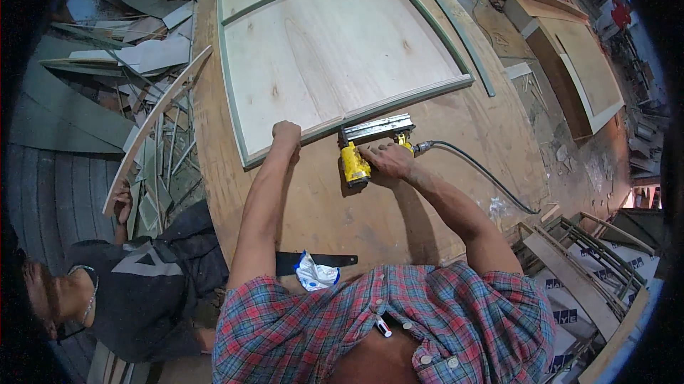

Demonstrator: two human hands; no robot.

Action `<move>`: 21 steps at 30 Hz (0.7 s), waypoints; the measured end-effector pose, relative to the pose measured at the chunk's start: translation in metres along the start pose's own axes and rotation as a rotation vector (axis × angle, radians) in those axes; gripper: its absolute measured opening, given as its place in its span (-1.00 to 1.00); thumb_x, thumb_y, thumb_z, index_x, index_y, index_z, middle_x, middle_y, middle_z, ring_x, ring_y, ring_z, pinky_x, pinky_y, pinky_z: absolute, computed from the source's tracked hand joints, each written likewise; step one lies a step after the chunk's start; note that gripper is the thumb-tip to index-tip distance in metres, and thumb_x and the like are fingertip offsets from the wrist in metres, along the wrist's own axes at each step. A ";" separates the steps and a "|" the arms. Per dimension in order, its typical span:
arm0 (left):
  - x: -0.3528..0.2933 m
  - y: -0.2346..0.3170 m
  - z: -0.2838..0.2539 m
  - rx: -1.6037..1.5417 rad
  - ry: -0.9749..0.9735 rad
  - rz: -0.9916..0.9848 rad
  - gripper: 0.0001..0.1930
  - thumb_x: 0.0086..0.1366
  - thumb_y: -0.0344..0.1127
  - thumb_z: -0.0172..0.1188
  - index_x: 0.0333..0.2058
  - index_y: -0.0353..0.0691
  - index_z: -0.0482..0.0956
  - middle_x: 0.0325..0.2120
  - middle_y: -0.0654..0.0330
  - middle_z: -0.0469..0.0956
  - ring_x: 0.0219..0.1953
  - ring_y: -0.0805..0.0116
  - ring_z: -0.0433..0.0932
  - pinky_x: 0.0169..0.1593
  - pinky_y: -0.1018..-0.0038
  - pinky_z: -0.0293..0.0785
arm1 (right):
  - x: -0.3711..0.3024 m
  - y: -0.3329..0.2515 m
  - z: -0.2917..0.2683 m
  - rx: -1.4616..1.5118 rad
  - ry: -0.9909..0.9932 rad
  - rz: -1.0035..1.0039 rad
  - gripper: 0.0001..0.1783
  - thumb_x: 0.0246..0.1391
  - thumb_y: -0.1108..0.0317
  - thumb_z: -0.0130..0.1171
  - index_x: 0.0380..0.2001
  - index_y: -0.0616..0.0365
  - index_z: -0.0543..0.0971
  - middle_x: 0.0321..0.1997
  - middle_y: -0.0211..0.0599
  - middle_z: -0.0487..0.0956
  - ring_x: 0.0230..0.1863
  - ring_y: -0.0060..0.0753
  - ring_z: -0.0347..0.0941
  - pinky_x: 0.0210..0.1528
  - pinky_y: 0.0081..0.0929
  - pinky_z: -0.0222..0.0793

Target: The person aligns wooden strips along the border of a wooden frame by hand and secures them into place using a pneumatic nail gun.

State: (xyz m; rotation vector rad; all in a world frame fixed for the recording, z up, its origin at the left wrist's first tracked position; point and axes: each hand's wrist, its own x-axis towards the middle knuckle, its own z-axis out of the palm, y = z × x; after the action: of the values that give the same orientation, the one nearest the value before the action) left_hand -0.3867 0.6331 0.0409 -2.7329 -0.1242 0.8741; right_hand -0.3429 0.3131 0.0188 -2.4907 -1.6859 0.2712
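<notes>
A pale plywood panel (342,49) framed with greenish strips lies flat on the wooden worktable (470,170). My left hand (287,133) is closed at its near edge, with the fingertips hidden beyond the frame strip. To the right, my right hand (390,159) is wrapped around a yellow pneumatic nail gun (355,164). This tool lies on its side with its silver magazine (377,127) along the panel's near edge. A black air hose (491,177) runs from it to the right across the table.
A dark flat blade (345,260) and a white-and-blue packet (315,275) lie near my body. A loose green strip (456,31) lies beyond the panel. At left, another person (142,291) holds a long curved wooden strip (157,117) near scrap boards (142,56). A wooden cabinet (570,56) stands at right.
</notes>
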 end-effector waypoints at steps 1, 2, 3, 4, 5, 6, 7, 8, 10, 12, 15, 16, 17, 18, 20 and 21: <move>-0.003 0.000 -0.001 0.008 -0.027 0.001 -0.77 -0.08 -0.28 0.38 -0.36 -0.09 0.74 -0.31 0.11 0.71 -0.19 0.13 0.69 -0.13 0.23 0.61 | 0.000 0.001 0.002 -0.010 0.023 -0.028 -0.48 0.18 0.14 0.04 0.20 -0.04 0.31 -0.32 -0.17 0.66 -0.25 -0.06 0.64 -0.24 -0.06 0.54; -0.003 0.001 -0.004 0.011 -0.031 0.001 -0.77 -0.08 -0.28 0.38 -0.36 -0.10 0.74 -0.30 0.11 0.71 -0.19 0.12 0.69 -0.12 0.23 0.61 | 0.001 0.001 0.004 -0.020 0.046 -0.054 -0.50 0.18 0.15 0.03 0.18 -0.03 0.32 -0.30 -0.17 0.65 -0.23 -0.07 0.63 -0.22 -0.07 0.54; -0.004 -0.001 -0.002 0.010 -0.034 -0.009 -0.76 -0.08 -0.28 0.38 -0.35 -0.10 0.73 -0.30 0.11 0.71 -0.18 0.12 0.69 -0.12 0.22 0.60 | 0.003 0.000 0.006 -0.018 0.047 -0.060 -0.50 0.18 0.15 0.03 0.18 -0.03 0.32 -0.30 -0.17 0.65 -0.23 -0.07 0.63 -0.22 -0.07 0.54; -0.003 -0.003 -0.001 0.010 -0.036 -0.015 -0.76 -0.08 -0.28 0.38 -0.34 -0.10 0.73 -0.29 0.11 0.70 -0.18 0.12 0.69 -0.11 0.22 0.59 | 0.005 -0.001 0.008 0.001 0.045 -0.049 -0.51 0.17 0.13 0.04 0.16 -0.03 0.34 -0.30 -0.17 0.65 -0.22 -0.07 0.63 -0.21 -0.09 0.53; -0.002 -0.005 -0.001 0.014 -0.037 -0.020 -0.75 -0.08 -0.27 0.38 -0.34 -0.11 0.73 -0.29 0.11 0.70 -0.18 0.12 0.68 -0.10 0.22 0.59 | 0.006 -0.001 0.009 0.019 0.043 -0.037 -0.51 0.17 0.11 0.05 0.14 -0.02 0.35 -0.29 -0.16 0.65 -0.21 -0.08 0.63 -0.20 -0.10 0.53; 0.000 -0.006 -0.001 0.012 -0.036 -0.022 -0.74 -0.08 -0.27 0.38 -0.33 -0.11 0.72 -0.28 0.11 0.70 -0.17 0.12 0.68 -0.10 0.22 0.58 | 0.006 -0.001 0.010 0.019 0.043 -0.039 -0.51 0.17 0.11 0.05 0.14 -0.02 0.35 -0.29 -0.16 0.65 -0.21 -0.08 0.63 -0.20 -0.10 0.53; 0.002 -0.006 0.000 0.007 -0.034 -0.023 -0.74 -0.08 -0.27 0.38 -0.32 -0.11 0.72 -0.28 0.11 0.70 -0.17 0.12 0.68 -0.09 0.21 0.58 | 0.005 -0.002 0.011 0.021 0.065 -0.040 -0.51 0.15 0.09 0.07 0.11 -0.01 0.37 -0.30 -0.17 0.65 -0.21 -0.10 0.63 -0.19 -0.12 0.52; 0.003 -0.007 0.001 0.008 -0.035 -0.027 -0.73 -0.08 -0.27 0.38 -0.32 -0.11 0.71 -0.27 0.11 0.69 -0.16 0.11 0.68 -0.08 0.21 0.57 | 0.005 -0.002 0.011 0.024 0.088 -0.040 -0.51 0.13 0.07 0.09 0.09 0.00 0.38 -0.30 -0.18 0.65 -0.22 -0.11 0.63 -0.19 -0.13 0.51; 0.006 -0.008 0.002 0.003 -0.031 -0.028 -0.72 -0.07 -0.27 0.38 -0.30 -0.12 0.70 -0.26 0.10 0.69 -0.15 0.11 0.68 -0.07 0.21 0.56 | 0.004 -0.005 0.009 0.011 0.084 -0.029 -0.47 0.12 0.06 0.11 0.12 0.00 0.37 -0.30 -0.18 0.65 -0.22 -0.13 0.63 -0.19 -0.14 0.50; 0.007 -0.007 0.005 -0.007 -0.035 -0.024 -0.71 -0.07 -0.27 0.39 -0.29 -0.13 0.70 -0.25 0.10 0.68 -0.15 0.11 0.67 -0.06 0.20 0.55 | 0.000 -0.006 0.009 -0.001 0.079 -0.013 -0.43 0.11 0.05 0.12 0.15 0.00 0.37 -0.30 -0.18 0.65 -0.23 -0.15 0.63 -0.19 -0.16 0.49; 0.010 -0.006 0.007 -0.015 -0.033 -0.017 -0.69 -0.07 -0.27 0.39 -0.27 -0.14 0.68 -0.23 0.10 0.68 -0.13 0.10 0.67 -0.04 0.20 0.54 | -0.012 -0.005 0.012 -0.011 0.135 0.006 -0.35 0.12 0.06 0.11 0.25 0.00 0.31 -0.29 -0.19 0.66 -0.24 -0.18 0.63 -0.20 -0.19 0.49; 0.011 -0.007 0.008 -0.021 -0.030 -0.021 -0.68 -0.07 -0.27 0.39 -0.26 -0.14 0.68 -0.22 0.10 0.68 -0.13 0.10 0.66 -0.03 0.19 0.53 | -0.016 -0.005 0.012 -0.015 0.122 -0.021 -0.31 0.11 0.05 0.12 0.29 -0.01 0.27 -0.30 -0.20 0.66 -0.25 -0.20 0.63 -0.21 -0.21 0.48; 0.012 -0.009 0.011 -0.029 -0.023 -0.028 -0.68 -0.06 -0.27 0.39 -0.25 -0.14 0.67 -0.22 0.10 0.67 -0.12 0.10 0.66 -0.02 0.19 0.53 | -0.019 -0.005 0.012 -0.019 0.107 -0.049 -0.27 0.10 0.05 0.13 0.32 -0.01 0.24 -0.30 -0.21 0.66 -0.26 -0.21 0.62 -0.22 -0.23 0.48; 0.012 -0.011 0.013 -0.044 -0.011 -0.030 -0.67 -0.06 -0.27 0.39 -0.25 -0.14 0.67 -0.21 0.10 0.67 -0.12 0.10 0.66 -0.02 0.19 0.52 | -0.022 -0.006 0.013 -0.016 0.100 -0.055 -0.27 0.10 0.05 0.13 0.32 -0.01 0.24 -0.30 -0.21 0.66 -0.26 -0.21 0.62 -0.22 -0.23 0.48; 0.007 -0.017 0.022 -0.078 0.011 -0.046 -0.66 -0.06 -0.27 0.39 -0.23 -0.15 0.66 -0.20 0.09 0.67 -0.11 0.09 0.66 0.00 0.19 0.51 | -0.026 -0.008 0.013 -0.040 0.062 -0.063 -0.25 0.10 0.05 0.14 0.33 0.00 0.24 -0.29 -0.23 0.65 -0.25 -0.23 0.61 -0.24 -0.22 0.48; 0.004 -0.016 0.022 -0.090 0.020 -0.041 -0.65 -0.06 -0.27 0.39 -0.22 -0.15 0.66 -0.20 0.09 0.66 -0.11 0.09 0.65 0.00 0.18 0.50 | -0.027 -0.007 0.016 -0.038 0.055 -0.065 -0.25 0.10 0.05 0.14 0.33 0.00 0.24 -0.29 -0.23 0.65 -0.25 -0.23 0.61 -0.24 -0.22 0.48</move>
State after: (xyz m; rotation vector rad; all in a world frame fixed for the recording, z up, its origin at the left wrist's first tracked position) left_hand -0.3963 0.6539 0.0258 -2.8108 -0.2208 0.8500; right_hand -0.3624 0.2902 0.0071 -2.4409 -1.7623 0.1642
